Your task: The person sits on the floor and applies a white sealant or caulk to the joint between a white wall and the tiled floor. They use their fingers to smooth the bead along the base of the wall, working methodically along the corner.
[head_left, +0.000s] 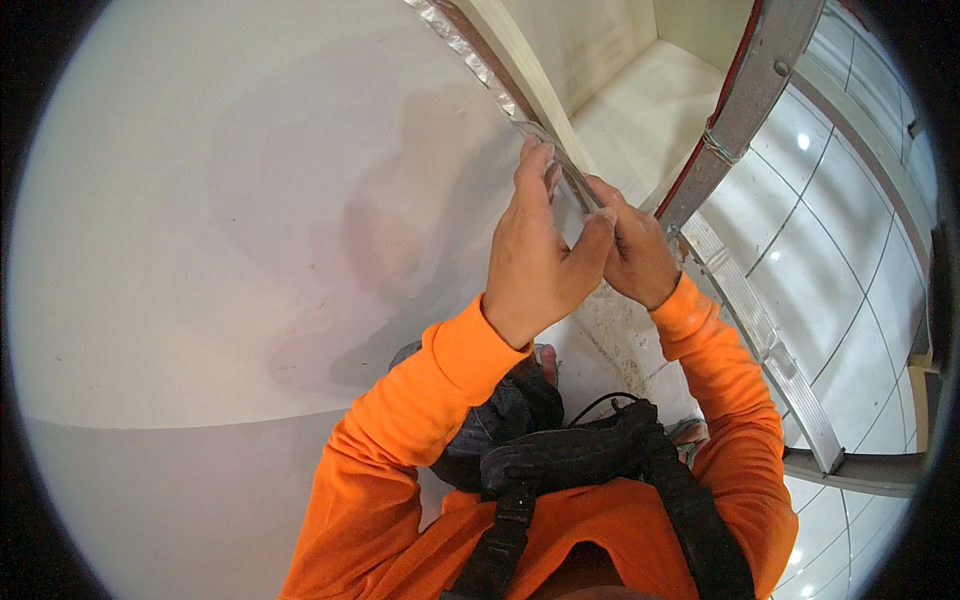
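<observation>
Both hands are together at the edge of a large white panel (250, 230), near the upper middle of the head view. A thin greyish strip (574, 178) runs along that edge between them. My left hand (540, 250) has its fingertips pressed together at the strip's upper part. Just right of it, my right hand (638, 240) curls its fingers round the lower part, partly hidden by the left thumb. Above the hands, a crinkled shiny silvery strip (470, 55) follows the panel edge.
A pale open cabinet (630, 110) lies beyond the edge. At the right stands a grey metal ladder (755, 90) with a red edge and a tied cord (722, 148); its silvery step (765, 335) reaches lower. White tiles (810, 250) cover the floor. A black bag (570, 455) hangs at my front.
</observation>
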The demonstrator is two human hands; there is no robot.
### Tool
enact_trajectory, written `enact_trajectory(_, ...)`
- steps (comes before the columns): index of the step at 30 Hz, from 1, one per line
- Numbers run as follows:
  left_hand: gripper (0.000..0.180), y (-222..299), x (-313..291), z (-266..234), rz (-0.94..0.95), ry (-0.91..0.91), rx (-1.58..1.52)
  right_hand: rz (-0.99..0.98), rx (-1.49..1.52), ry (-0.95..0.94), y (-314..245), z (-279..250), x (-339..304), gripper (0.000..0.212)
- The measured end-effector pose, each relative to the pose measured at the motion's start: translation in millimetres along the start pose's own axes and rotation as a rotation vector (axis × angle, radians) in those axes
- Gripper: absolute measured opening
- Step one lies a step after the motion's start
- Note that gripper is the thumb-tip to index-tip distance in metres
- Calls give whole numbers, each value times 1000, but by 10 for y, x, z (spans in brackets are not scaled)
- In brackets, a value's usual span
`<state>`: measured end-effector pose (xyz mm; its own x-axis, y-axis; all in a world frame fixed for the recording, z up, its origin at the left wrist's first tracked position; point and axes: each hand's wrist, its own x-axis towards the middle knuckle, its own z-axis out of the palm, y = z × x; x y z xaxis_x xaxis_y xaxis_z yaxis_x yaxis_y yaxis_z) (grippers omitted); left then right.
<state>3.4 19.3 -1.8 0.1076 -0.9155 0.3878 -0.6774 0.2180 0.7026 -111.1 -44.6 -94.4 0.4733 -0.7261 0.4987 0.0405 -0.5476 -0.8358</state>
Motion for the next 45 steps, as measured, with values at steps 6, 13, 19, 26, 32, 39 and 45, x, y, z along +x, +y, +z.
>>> enact_trajectory(6, 71, 52, 2, -6, -39, -13, -14, 25, -6, 17, -27, 54, -20, 52)
enact_trajectory(13, 59, 47, 59, 86, -41, 119, -6, 102, -211, 16, -176, 144, 11, 48)
enact_trajectory(19, 57, -153, 265, -58, -178, 272, -115, 42, -287, 192, -101, 472, -22, 52)
enact_trajectory(26, 56, -145, 359, -165, -198, 260, -66, 285, 444, -162, -153, 167, 119, 63)
enact_trajectory(32, 45, -97, 343, -263, -204, 200, -328, 177, 412, 179, -163, 731, 40, 67)
enact_trajectory(39, 44, -229, 310, -455, -225, 141, -261, 161, 281, 376, -286, 1188, 114, 70)
enact_trajectory(45, 42, -207, 325, -458, -229, 147, -299, 195, 261, 401, -263, 1334, 128, 71)
